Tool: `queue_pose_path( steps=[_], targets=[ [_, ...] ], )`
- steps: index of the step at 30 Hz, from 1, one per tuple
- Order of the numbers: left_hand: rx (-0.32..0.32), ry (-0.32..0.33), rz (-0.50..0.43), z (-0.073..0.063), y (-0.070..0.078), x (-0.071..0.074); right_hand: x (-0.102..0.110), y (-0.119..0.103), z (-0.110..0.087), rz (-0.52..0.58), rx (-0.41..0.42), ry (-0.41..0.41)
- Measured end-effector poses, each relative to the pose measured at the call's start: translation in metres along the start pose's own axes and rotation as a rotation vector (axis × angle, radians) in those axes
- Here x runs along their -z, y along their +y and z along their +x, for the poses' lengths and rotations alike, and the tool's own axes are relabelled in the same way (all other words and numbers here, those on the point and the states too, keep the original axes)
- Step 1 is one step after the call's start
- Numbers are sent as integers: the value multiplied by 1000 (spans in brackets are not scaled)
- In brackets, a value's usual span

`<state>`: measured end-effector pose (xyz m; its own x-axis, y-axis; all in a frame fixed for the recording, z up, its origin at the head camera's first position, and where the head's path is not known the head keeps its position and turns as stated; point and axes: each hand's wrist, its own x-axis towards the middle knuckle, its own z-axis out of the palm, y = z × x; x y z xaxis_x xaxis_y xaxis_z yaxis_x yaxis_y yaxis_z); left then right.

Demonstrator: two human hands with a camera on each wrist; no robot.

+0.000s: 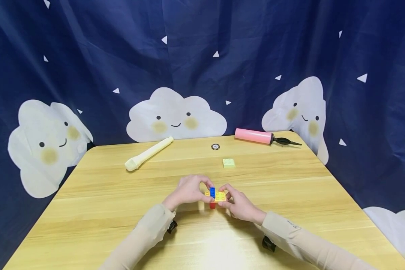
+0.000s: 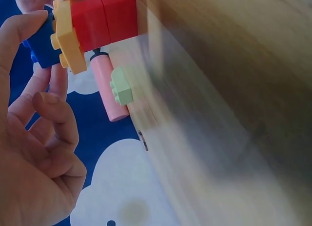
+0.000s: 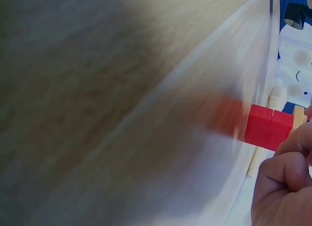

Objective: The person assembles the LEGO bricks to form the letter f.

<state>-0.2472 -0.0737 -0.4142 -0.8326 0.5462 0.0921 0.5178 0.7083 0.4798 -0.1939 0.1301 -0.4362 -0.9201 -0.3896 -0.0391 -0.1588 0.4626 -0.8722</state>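
A small stack stands on the table between the two hands. Two red bricks (image 2: 105, 20) form its base, with a flat yellow brick (image 1: 220, 196) across them and a blue brick (image 1: 212, 192) on top, studs up. My left hand (image 1: 190, 190) pinches the blue brick between thumb and fingers. From the other side, my right hand (image 1: 242, 206) grips the right end of the yellow brick. In the right wrist view the lower red brick (image 3: 258, 125) meets the tabletop, its reflection beside it.
Behind the hands lies a pale green brick (image 1: 228, 163). Farther back are a small round disc (image 1: 215, 147), a pink hand pump (image 1: 254, 136) with a black nozzle, and a pale yellow stick with a wider end (image 1: 150, 153). A dark blue curtain (image 1: 195, 67) hangs along the table's far edge.
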Motion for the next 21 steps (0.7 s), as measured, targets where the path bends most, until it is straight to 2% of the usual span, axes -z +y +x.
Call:
queue_pose_path(
  steps=[21],
  targets=[
    [26,20,-98,-3,-5,-6,1,-1,1,14,-13,-8]
  ],
)
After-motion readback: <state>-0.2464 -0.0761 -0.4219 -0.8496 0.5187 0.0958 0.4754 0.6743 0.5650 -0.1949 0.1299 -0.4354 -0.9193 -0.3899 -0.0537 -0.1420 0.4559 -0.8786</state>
